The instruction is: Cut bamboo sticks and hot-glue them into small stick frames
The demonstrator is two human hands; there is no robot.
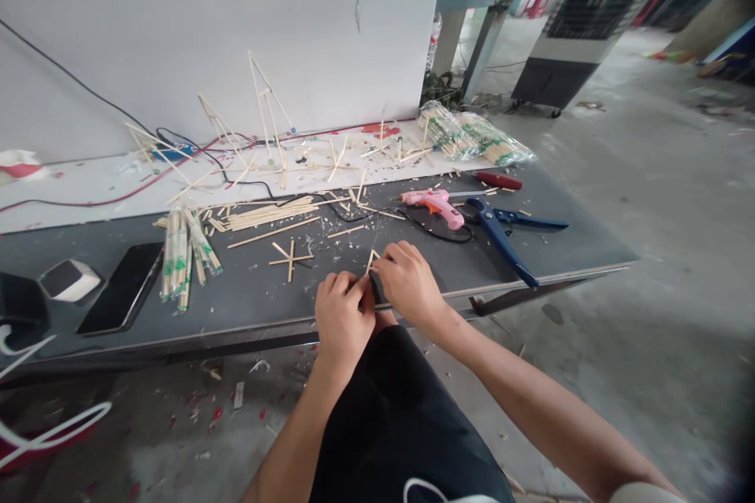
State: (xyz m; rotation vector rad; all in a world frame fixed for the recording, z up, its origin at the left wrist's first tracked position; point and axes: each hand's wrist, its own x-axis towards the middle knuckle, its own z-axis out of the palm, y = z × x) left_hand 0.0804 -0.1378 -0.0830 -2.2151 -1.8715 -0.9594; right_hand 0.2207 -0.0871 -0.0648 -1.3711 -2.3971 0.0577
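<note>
Head camera: the left hand (345, 302) and right hand (406, 279) pinch small angled sticks (370, 262) over the table (259, 291)'s near edge, seemingly mid-assembly. Behind, stick frames (259, 104) stand assembled; loose sticks (271, 212) lie unjoined.

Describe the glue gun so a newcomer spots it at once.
On the dark grey tabletop, look right, just beyond the person's right hand. The glue gun lies immediately left of the blue cutter. Its pink body and orange trigger set it apart from the blue cutter and the red-handled tool.
</note>
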